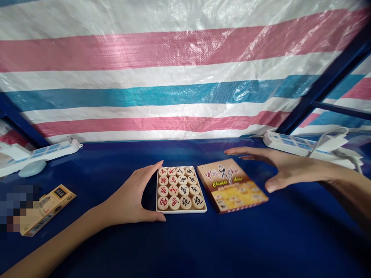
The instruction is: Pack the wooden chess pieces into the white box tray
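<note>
A white tray [182, 211] lies on the dark blue table, filled with rows of round Chinese chess pieces [174, 190] marked in red or black characters. My left hand [130, 197] is at the tray's left side, thumb and fingers spread around its near and far left corners; whether the skin touches the rim I cannot tell. Right of the tray, the printed Chinese chess box lid [234, 187] sits at a slant, its right part slightly blurred. Just beyond its right edge, my right hand [275, 166] hovers with fingers apart, holding nothing.
At the left lies a small yellow box [48, 210], partly covered by a pixelated patch. Behind it are a grey-green computer mouse [32, 168] and a white power strip [55, 151]. Another power strip [292, 144] with cables stands back right. Striped plastic sheeting [174, 88] hangs behind the table.
</note>
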Demonstrator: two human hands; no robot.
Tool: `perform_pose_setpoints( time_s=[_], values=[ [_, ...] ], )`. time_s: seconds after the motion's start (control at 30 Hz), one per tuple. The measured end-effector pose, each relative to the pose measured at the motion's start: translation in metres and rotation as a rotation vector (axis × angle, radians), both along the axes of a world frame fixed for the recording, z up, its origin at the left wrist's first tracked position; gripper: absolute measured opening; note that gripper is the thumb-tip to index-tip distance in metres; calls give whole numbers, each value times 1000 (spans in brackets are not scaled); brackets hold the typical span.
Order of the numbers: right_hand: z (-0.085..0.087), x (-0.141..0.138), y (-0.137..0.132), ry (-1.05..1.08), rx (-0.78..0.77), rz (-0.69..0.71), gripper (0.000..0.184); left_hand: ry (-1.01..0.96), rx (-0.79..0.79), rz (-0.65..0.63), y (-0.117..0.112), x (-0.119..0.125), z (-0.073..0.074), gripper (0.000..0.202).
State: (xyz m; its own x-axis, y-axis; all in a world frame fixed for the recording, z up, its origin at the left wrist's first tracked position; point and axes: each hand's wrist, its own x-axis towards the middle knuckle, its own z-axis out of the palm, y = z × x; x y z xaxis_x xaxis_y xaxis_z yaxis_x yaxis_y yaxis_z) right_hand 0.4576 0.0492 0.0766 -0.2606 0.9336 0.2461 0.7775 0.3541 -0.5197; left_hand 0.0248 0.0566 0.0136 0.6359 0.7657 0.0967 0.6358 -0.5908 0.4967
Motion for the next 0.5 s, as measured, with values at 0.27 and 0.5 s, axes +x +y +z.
perform_pose_setpoints(
  time_s=[0.27, 0.5],
  values=[
    [-55, -50, 2, -198, -157, 299, 97, -5, 38, -7, 1, 0, 1, 119],
    [-60, -72, 1, -205, -49, 231, 83, 29, 30, -14, 1, -1, 0, 117]
  ],
)
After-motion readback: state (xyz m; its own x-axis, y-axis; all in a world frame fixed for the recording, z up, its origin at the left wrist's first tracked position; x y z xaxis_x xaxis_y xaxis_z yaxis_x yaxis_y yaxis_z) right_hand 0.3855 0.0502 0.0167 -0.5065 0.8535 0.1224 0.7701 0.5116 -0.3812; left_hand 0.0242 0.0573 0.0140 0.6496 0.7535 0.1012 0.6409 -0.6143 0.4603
